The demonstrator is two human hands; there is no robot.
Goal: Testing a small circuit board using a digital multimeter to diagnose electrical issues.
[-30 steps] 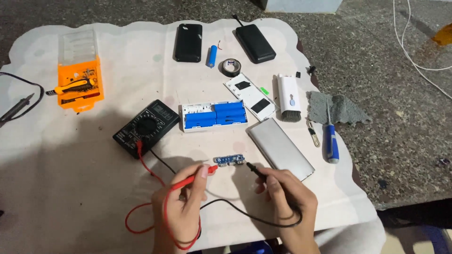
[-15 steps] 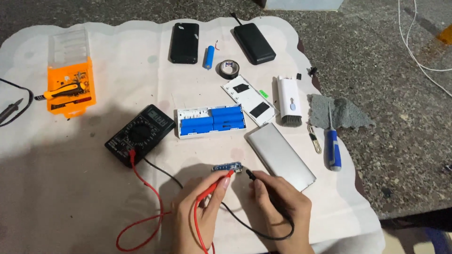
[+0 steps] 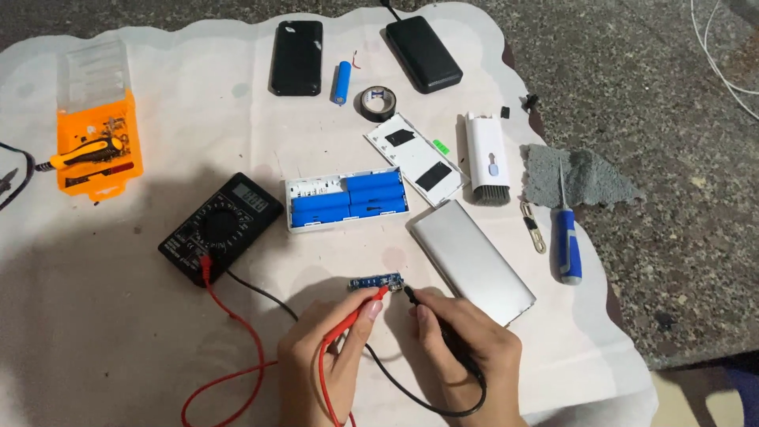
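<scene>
Probes meet on a small blue circuit board (image 3: 376, 281) as the left hand (image 3: 328, 356) pinches the red probe (image 3: 360, 312), the right hand (image 3: 466, 344) the black probe (image 3: 431, 310); steady, separated tips would serve best.

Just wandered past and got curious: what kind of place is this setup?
Probably a makeshift electronics repair spot on a cloth-covered table: a black multimeter, a small blue circuit board being probed by two hands, and an opened battery pack.
</scene>
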